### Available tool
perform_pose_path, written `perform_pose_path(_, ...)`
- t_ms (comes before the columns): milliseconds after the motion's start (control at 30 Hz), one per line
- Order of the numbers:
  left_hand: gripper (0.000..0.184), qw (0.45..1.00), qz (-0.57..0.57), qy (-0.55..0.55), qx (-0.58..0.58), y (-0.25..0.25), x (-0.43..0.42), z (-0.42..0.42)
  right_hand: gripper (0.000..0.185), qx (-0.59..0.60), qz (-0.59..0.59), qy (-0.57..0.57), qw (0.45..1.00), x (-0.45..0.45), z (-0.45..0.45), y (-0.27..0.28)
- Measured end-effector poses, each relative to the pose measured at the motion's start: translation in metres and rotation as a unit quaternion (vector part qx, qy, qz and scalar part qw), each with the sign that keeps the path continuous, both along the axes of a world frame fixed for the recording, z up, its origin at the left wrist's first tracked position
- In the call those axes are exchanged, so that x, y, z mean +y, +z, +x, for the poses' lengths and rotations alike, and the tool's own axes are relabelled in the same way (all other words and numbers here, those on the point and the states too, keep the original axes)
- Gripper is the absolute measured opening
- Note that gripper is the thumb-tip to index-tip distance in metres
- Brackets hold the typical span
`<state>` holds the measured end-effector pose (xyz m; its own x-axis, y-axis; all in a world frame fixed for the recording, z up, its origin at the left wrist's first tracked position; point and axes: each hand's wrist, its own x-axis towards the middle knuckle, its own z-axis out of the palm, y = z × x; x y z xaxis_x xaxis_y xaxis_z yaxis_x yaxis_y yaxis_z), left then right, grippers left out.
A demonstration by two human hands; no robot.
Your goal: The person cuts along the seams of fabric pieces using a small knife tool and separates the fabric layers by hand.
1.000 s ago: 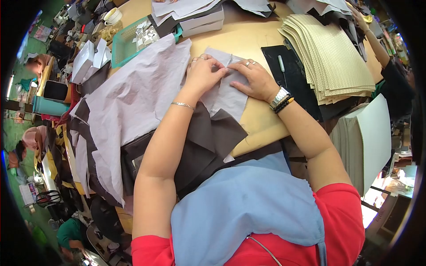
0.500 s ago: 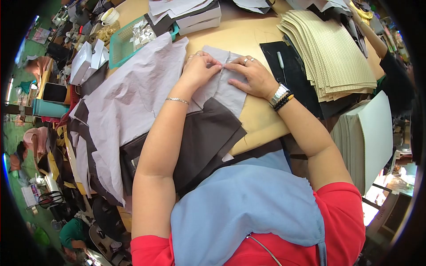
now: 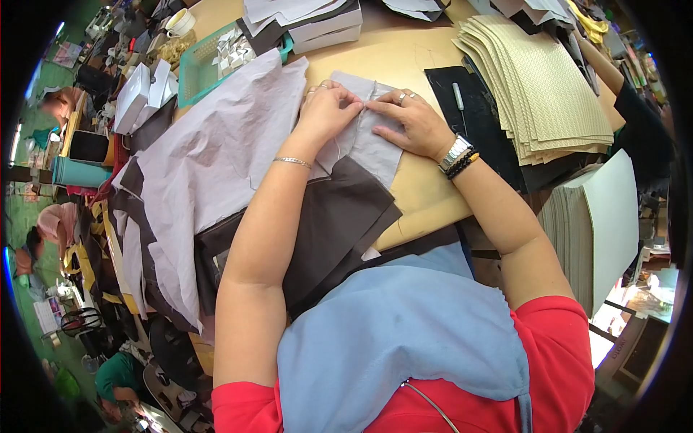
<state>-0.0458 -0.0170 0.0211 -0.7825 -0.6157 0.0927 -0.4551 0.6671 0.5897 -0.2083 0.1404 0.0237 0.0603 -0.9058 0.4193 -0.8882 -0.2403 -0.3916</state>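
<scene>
Light grey-lilac fabric (image 3: 216, 148) spreads over the table's left part. A smaller light piece with a seam (image 3: 379, 155) lies under both hands. My left hand (image 3: 328, 112) has thumb and forefinger pinched together at the seam. My right hand (image 3: 415, 123) meets it there, its forefinger tip on the seam and its thumb apart on the cloth. Whatever is between the fingertips is too small to make out. Dark brown fabric (image 3: 339, 216) lies nearer my body, partly beneath my left forearm.
Behind are a green basket (image 3: 195, 72) of small white pieces and stacked white boxes (image 3: 328, 36). To the right lie a white-handled tool (image 3: 458, 95) on black material, quilted cream sheets (image 3: 538, 94) and a thick board stack (image 3: 592, 224). Another person's arm (image 3: 603, 65) reaches in.
Both hands have moved slightly left, still meeting at the seam. The dark brown fabric's folded corner now lies flatter, and more of the seam shows.
</scene>
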Motion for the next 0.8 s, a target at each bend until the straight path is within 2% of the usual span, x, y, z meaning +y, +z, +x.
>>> perform_pose_path(433,0.027,1.000,-0.008,0.012,-0.005,-0.003,0.000,-0.002,0.038,0.020,-0.013,-0.007,1.000,-0.001,0.001,-0.001)
perform_pose_path(533,0.031,0.997,-0.019,0.065,-0.021,-0.002,0.005,-0.009,0.038,0.017,-0.018,-0.003,1.000,-0.001,-0.001,-0.003)
perform_pose_path(633,0.032,0.994,0.003,0.096,-0.058,0.016,0.013,-0.016,0.036,0.006,-0.025,-0.002,1.000,-0.002,0.000,-0.003)
perform_pose_path(800,0.032,0.992,0.034,0.096,-0.076,0.016,0.006,-0.022,0.034,-0.020,-0.027,0.000,0.999,-0.002,-0.001,-0.004)
